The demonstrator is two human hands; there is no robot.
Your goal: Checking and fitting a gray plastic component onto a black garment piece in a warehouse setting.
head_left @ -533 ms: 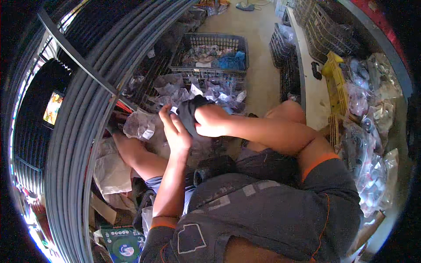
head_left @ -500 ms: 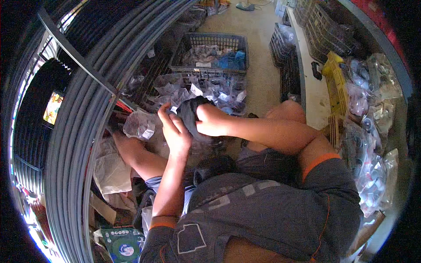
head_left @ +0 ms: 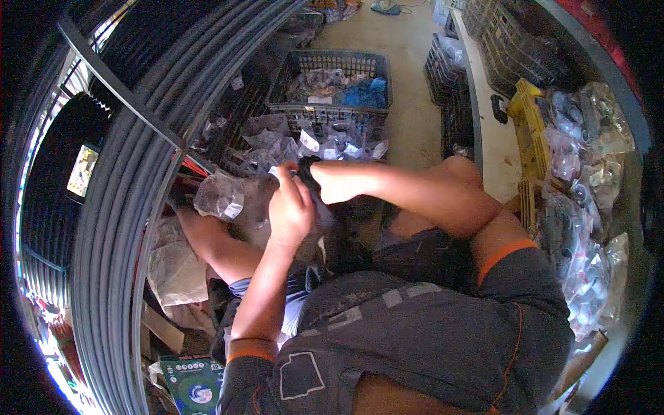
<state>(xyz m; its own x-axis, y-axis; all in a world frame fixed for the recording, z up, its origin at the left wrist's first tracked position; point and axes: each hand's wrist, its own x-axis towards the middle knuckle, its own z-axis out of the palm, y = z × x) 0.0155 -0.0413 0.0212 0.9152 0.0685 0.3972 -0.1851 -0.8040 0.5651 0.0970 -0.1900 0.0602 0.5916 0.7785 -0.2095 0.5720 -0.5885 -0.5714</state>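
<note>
In front of me both hands meet at a dark, crumpled, cloth-like piece (head_left: pixel 308 170); its exact kind cannot be made out. My left hand (head_left: pixel 290 213) has its fingers curled against the near left side of it. Around its right side my right hand (head_left: pixel 337 182) is closed, the fingers mostly hidden. A clear plastic bag (head_left: pixel 220 196) with a white label sits just left of my left hand. Beyond my hands lies a heap of clear bags (head_left: pixel 325 142) with white labels and dark contents.
A black plastic crate (head_left: pixel 389 81) with bagged goods stands ahead. Coils of dark hose (head_left: pixel 131 207) on a metal rack close in the left side. On the right, a yellow crate (head_left: pixel 529 131) and bagged fittings (head_left: pixel 588 283) line a shelf. A green box (head_left: pixel 190 387) sits low left.
The dark piece looks bunched smaller between my hands. My left hand has shifted slightly right, and my right hand has turned, its wrist a little higher.
</note>
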